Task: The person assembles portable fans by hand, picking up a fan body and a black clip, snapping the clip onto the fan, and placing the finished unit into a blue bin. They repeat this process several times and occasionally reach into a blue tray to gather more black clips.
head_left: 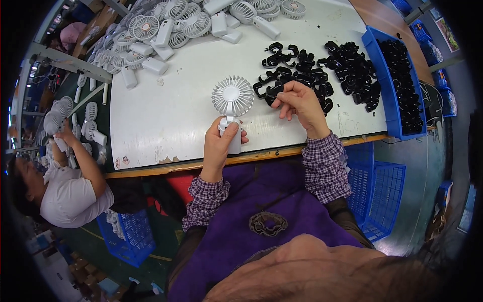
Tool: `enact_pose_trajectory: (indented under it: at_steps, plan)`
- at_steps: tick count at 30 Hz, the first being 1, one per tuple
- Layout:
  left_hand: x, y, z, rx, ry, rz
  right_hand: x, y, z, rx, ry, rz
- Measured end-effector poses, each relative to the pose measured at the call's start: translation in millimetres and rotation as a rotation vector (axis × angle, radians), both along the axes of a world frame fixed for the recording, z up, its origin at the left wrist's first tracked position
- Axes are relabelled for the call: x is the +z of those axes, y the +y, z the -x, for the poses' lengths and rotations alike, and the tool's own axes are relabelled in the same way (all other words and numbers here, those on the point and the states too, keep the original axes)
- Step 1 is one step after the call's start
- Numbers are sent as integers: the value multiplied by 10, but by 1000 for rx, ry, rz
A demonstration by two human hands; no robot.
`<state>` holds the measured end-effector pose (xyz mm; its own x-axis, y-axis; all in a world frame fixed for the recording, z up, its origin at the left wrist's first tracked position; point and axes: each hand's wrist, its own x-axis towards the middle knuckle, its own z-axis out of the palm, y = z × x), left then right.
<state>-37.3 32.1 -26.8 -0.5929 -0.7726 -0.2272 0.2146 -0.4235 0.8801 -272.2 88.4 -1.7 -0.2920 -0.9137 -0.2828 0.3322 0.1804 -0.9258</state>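
**Left hand (217, 143) grips a white handheld fan (232, 94); right hand (300, 105) is at the black plastic pieces (318, 74)**

The left hand is closed around the handle of the fan, its thumb lying across the front near the neck and its fingertips showing at the handle's other side. The fan stands head-up over the near edge of the white counter (176, 110), its round grille, with radiating blades and a plain hub, turned up to view.

The right hand is partly closed, palm down, with thumb and index finger brought near each other and the other fingers loosely curled. It is at the near side of a loose spread of glossy, curved black pieces. One piece lies right by the fingertips, but I cannot tell whether it is pinched or merely beside them. The two hands are apart, with the fan's head between them and to the left of the right hand.

A second heap of black pieces (354, 75) lies further right, next to a blue tray (386, 85) filled with more small black parts. Many white handheld fans (196, 22) are piled along the far left of the counter. Both forearms wear checked sleeves (326, 166), above a purple apron (307, 221). At the left, a co-worker in a white shirt (70, 204) holds up another white fan.
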Motion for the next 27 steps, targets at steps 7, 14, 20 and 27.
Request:
enact_pose_trajectory:
  at_steps: [7, 14, 20, 27]
  plan:
    - [-135, 65, 142, 64, -29, 242, -76, 274, -462, -21, -468, 241]
    - [-90, 143, 265, 121, -129, 615, -247, 429, -917, -39, -490, 220]
    - [-68, 193, 238, 165, -236, 659, -177, 546, -815, 28, -196, 144]
    - [-86, 257, 196, 55, -84, 357, -238, 626, -529, -93, -162, 191]
